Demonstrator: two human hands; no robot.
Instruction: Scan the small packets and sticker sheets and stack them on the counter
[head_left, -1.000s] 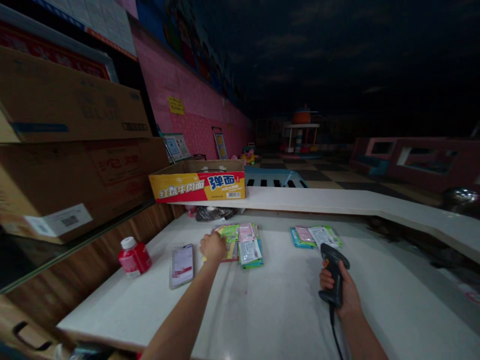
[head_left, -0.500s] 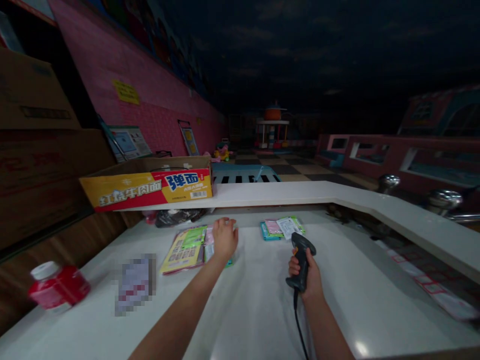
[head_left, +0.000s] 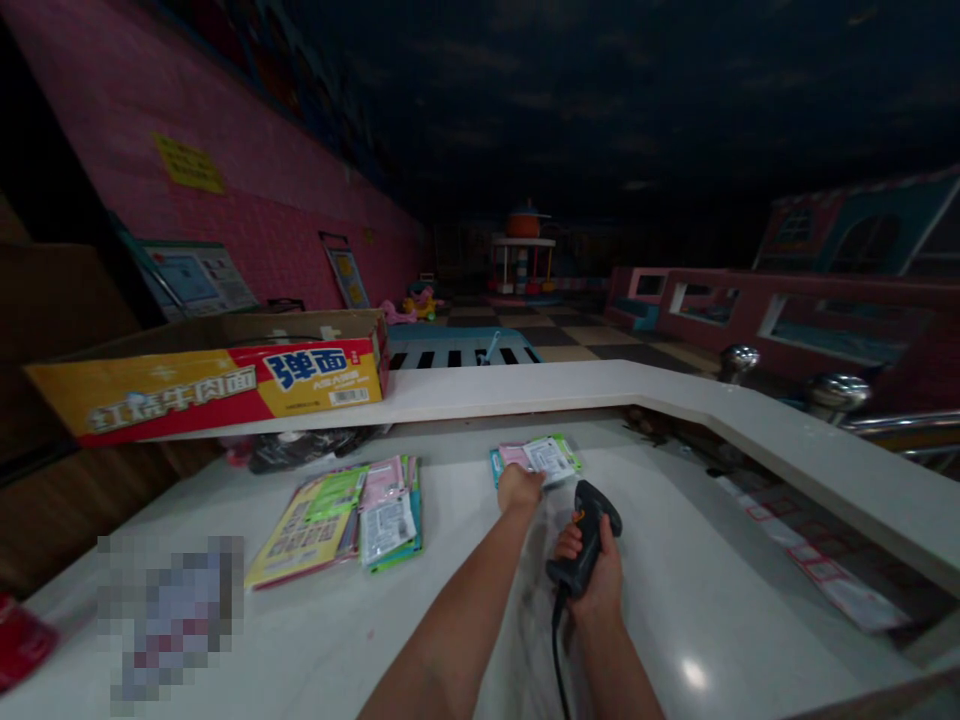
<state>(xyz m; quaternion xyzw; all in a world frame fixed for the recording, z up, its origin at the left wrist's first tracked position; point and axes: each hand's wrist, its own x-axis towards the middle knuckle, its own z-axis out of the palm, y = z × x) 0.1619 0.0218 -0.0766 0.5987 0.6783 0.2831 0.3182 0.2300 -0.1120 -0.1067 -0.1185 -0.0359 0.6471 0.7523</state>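
Observation:
My right hand (head_left: 596,575) is wrapped round a black handheld barcode scanner (head_left: 589,540), its cord hanging toward me. At a small pile of flat packets, my left hand (head_left: 521,487) has its fingers curled at the near edge of a white printed packet (head_left: 550,459); the fingertips are partly hidden. Under and beside that one lie pink, green and blue packets. Further left on the counter rests another group: a yellow pack (head_left: 304,540), a green packet (head_left: 337,494), a pink packet (head_left: 384,478) and a white printed packet (head_left: 387,528) overlapping.
A raised white ledge (head_left: 510,388) runs along the far side of the white counter (head_left: 315,650). On it stands an open red and yellow carton (head_left: 240,385). A red bottle (head_left: 22,640) and a blurred-out item (head_left: 180,620) are at left. Metal knobs (head_left: 836,395) stand beyond the ledge at right.
My left hand has moved right, from the left group of packets to the small pile near the scanner. The scanner stays in my right hand. The view has turned slightly right.

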